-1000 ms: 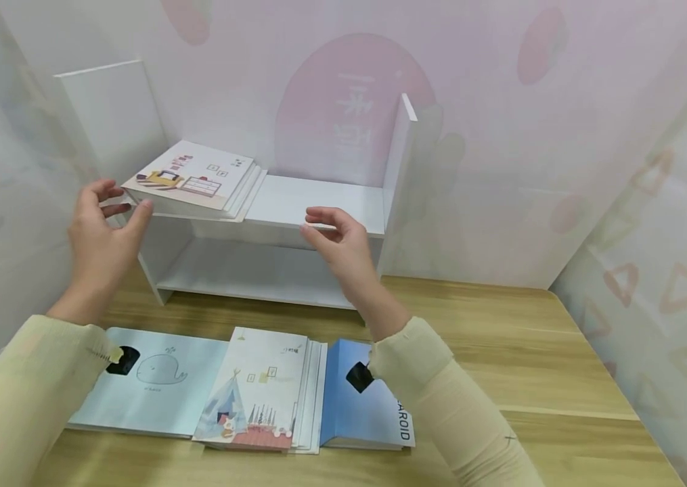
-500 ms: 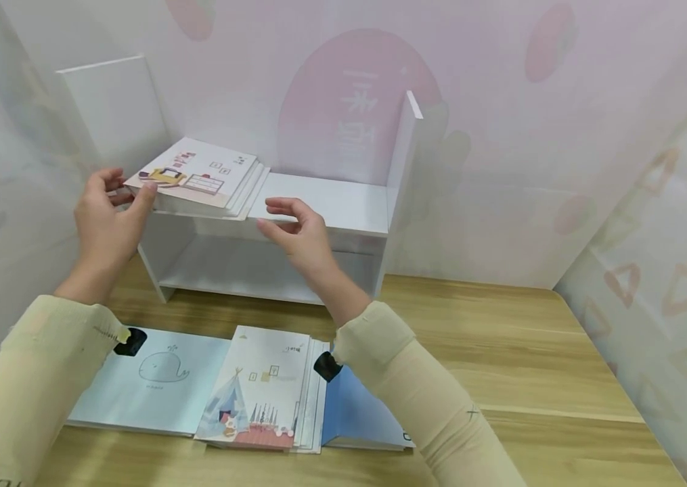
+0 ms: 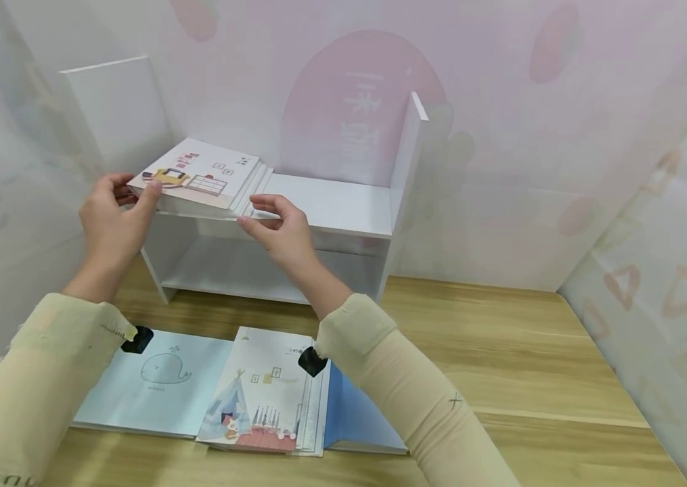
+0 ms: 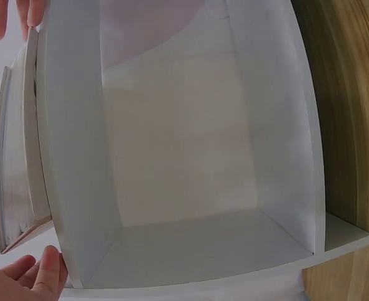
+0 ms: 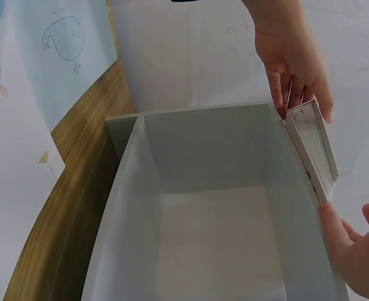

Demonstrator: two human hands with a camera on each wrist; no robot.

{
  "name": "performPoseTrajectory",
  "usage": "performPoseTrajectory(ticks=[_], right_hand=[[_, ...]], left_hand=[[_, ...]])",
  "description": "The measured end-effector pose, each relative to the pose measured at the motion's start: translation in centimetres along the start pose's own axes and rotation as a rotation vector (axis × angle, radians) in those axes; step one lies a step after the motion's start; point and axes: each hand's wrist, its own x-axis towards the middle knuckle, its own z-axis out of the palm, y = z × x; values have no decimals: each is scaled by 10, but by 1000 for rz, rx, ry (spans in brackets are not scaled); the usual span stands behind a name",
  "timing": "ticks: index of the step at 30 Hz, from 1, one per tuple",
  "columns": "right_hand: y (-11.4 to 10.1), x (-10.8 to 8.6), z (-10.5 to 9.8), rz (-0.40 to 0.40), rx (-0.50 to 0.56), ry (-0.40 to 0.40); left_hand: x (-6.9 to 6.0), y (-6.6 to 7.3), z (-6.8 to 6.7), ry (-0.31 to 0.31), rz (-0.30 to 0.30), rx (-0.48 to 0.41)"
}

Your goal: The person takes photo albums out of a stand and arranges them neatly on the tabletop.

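A thick white book point(image 3: 200, 169) with a yellow vehicle drawn on its cover lies flat at the left end of the upper shelf of a small white bookshelf point(image 3: 343, 203). My left hand point(image 3: 113, 220) holds its left front corner, thumb over the cover and fingers at the side. In the right wrist view, that hand point(image 5: 294, 53) curls round the book's end point(image 5: 312, 144). My right hand point(image 3: 285, 237) is at the book's right edge, fingers parted. One of its fingertips point(image 5: 327, 216) appears to touch the lower cover. The book's underside is hidden.
In front of the bookshelf, a pale blue whale book point(image 3: 163, 392), a white tent book point(image 3: 260, 399) and a blue book point(image 3: 352, 412) lie on the wooden table point(image 3: 514, 379). My right sleeve point(image 3: 404, 379) partly covers the blue one. Upright side panels point(image 3: 410, 155) bound the shelf.
My right hand has moved left along the upper shelf to the book's right edge. My left hand has closed in on the left corner, thumb now over the cover. The book appears unmoved.
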Motion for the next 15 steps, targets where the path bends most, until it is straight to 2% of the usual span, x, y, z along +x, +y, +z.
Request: performPoseTrajectory(ticks=[11, 15], right_hand=[[-7, 5, 8, 28, -30, 15], [-12, 5, 10, 39, -22, -4]], left_hand=[[-1, 7, -1, -47, -18, 70], [-4, 11, -1, -31, -27, 67]])
